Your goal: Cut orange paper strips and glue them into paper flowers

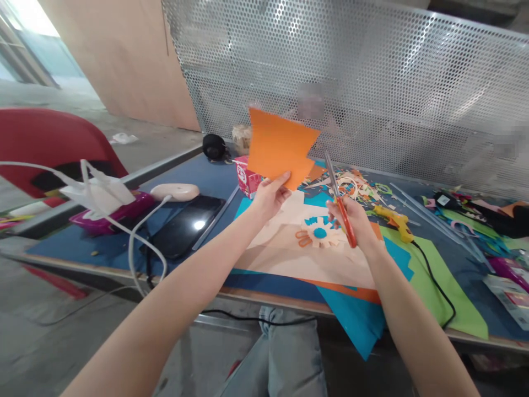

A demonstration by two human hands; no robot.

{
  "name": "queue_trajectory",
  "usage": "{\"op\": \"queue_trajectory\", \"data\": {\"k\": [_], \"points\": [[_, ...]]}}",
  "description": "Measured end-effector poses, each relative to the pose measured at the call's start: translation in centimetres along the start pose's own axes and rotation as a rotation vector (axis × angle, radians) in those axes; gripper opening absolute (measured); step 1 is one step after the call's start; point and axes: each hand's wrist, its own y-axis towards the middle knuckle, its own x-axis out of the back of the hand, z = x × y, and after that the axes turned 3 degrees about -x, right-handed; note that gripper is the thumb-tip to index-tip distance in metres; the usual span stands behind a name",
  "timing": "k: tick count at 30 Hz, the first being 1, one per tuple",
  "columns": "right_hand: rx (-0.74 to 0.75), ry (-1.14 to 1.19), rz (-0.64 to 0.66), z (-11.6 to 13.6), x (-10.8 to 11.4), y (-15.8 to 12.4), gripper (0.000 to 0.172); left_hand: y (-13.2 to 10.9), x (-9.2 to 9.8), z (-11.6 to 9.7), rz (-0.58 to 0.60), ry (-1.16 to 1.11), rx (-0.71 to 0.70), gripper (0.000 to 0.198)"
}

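My left hand [273, 194] pinches an orange sheet of paper [279, 146] by its lower edge, holding it up above the table. The sheet has an uneven cut outline. In my right hand [351, 218] is a pair of scissors [344, 212] with red-orange handles, its blades pointing up and away and looking closed. Below the hands, a paper flower [328, 237] with a blue centre [319, 233] lies on a large pale peach sheet [281, 259]. Orange looped paper pieces [303, 238] lie beside the flower.
Paper scraps [359, 184] are heaped behind the scissors. A yellow glue gun [394, 220] with a black cord rests on the right, by green sheets [446, 286]. On the left are a dark phone [188, 226], a white charger [174, 192] and cables. A perforated metal panel [351, 71] stands behind.
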Motion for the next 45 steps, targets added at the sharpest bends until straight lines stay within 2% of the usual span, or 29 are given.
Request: {"op": "queue_trajectory", "data": {"k": [3,6,9,11,14,18,20,25,27,34,38,42,45], "points": [[0.033,0.209,-0.089,0.4,-1.4,-0.2,0.039,-1.6,-0.8,1.1,0.123,0.124,0.065,0.03],[0.059,0.278,-0.257,0.7,-1.9,-0.1,0.04,-2.8,-1.5,1.8,0.204,0.201,0.104,0.034],[0.107,0.258,-0.378,0.5,-1.0,0.2,0.037,-2.6,-1.3,1.6,0.214,0.243,0.155,0.034],[0.126,0.226,-0.395,0.5,0.0,0.5,0.034,-1.8,-0.7,0.9,0.169,0.242,0.128,0.034],[0.14,0.18,-0.368,0.6,1.1,0.9,0.034,-0.7,0.0,-0.5,0.172,0.285,0.061,0.039],[0.159,0.178,-0.328,0.4,1.2,1.2,0.037,-0.6,0.2,-1.3,0.214,0.369,0.127,0.046],[0.143,0.186,-0.294,0.1,1.2,1.3,0.037,-0.7,0.2,-1.2,0.211,0.375,0.114,0.048],[0.101,0.006,-0.269,-0.7,1.6,1.2,0.034,0.4,0.7,-1.6,0.028,0.338,-0.14,0.049],[0.061,-0.09,-0.243,-0.8,1.9,1.2,0.036,0.9,0.9,-2.2,-0.001,0.315,-0.204,0.049],[-0.098,-0.191,0.018,-1.3,1.7,1.4,0.044,1.4,0.6,-2.9,-0.109,0.223,-0.374,0.032],[-0.125,-0.178,0.101,-1.6,1.4,1.3,0.041,1.7,0.8,-2.7,-0.123,0.209,-0.393,0.027],[-0.103,-0.148,0.1,-1.8,1.4,1.2,0.039,2.2,1.5,-2.4,-0.131,0.258,-0.514,0.032],[-0.083,-0.116,0.099,-1.8,1.4,1.1,0.039,2.4,2.0,-2.2,-0.128,0.297,-0.53,0.031]]}}
